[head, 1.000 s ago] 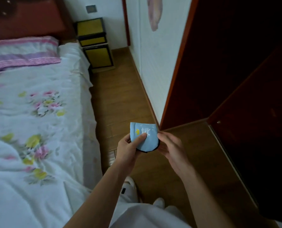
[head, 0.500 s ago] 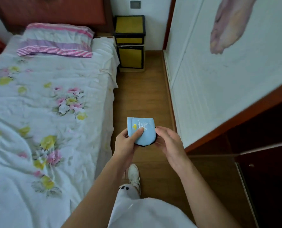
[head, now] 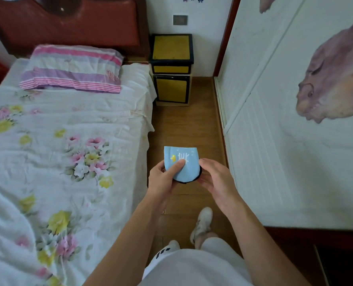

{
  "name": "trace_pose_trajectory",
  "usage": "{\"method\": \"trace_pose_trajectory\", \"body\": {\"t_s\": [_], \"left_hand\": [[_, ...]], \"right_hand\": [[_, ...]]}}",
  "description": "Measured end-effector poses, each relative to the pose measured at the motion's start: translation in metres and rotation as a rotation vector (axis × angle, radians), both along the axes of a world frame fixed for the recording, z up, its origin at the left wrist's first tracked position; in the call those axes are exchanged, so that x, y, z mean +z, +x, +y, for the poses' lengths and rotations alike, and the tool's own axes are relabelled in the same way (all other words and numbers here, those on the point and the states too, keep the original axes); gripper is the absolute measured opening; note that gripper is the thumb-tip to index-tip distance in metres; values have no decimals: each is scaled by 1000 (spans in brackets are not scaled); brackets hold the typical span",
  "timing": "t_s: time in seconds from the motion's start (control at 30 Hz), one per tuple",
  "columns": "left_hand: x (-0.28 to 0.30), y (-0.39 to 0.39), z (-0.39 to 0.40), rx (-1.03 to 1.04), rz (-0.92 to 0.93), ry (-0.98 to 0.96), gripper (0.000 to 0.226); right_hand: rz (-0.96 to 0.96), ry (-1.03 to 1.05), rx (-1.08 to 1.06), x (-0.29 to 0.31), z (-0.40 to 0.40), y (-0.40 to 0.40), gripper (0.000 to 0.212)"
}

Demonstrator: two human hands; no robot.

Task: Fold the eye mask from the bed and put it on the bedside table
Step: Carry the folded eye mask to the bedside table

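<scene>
The light blue eye mask (head: 187,166), folded in half with a black edge along its bottom, is held over the wooden floor in front of me. My left hand (head: 163,178) grips its left side with the thumb pressed on the front. My right hand (head: 214,178) touches its right edge with the fingertips. The yellow bedside table (head: 171,48) with black trim stands far ahead against the wall, beside the head of the bed (head: 68,141). Its top is bare.
The bed with a floral sheet fills the left, with a striped pink pillow (head: 72,69) by the red headboard. A white wardrobe door (head: 274,141) with a printed picture lines the right. A narrow wooden floor aisle (head: 183,124) runs between them to the table.
The view has turned left and forward along the aisle, bringing the bedside table to the middle ahead. Both hands keep the same hold on the folded mask.
</scene>
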State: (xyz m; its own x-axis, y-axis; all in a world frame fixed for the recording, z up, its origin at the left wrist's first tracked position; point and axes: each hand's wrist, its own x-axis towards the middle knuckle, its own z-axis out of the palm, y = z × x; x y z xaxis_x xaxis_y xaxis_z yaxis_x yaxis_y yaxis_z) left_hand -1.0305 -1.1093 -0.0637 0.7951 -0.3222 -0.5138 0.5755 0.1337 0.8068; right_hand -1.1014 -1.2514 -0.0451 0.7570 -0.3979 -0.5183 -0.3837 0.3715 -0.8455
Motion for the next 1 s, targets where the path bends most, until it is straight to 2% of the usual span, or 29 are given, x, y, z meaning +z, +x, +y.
{"method": "trace_pose_trajectory", "body": {"t_s": [0.23, 0.3, 0.47, 0.63, 0.83, 1.0], "left_hand": [[-15, 107, -66, 22, -9, 33, 59], [-17, 143, -92, 39, -18, 37, 55], [-5, 225, -168, 54, -4, 67, 52], [10, 291, -222, 117, 28, 29, 64], [16, 359, -251, 153, 26, 62, 33], [10, 421, -268, 142, 28, 15, 36]], "right_hand": [[-25, 45, 28, -14, -74, 112, 34], [-25, 42, 48, -17, -100, 151, 36], [-23, 43, 77, -5, -180, 242, 28], [-46, 54, 91, 5, -234, 318, 28], [-37, 117, 131, 1, -264, 384, 29], [-30, 106, 128, -6, -284, 444, 26]]}}
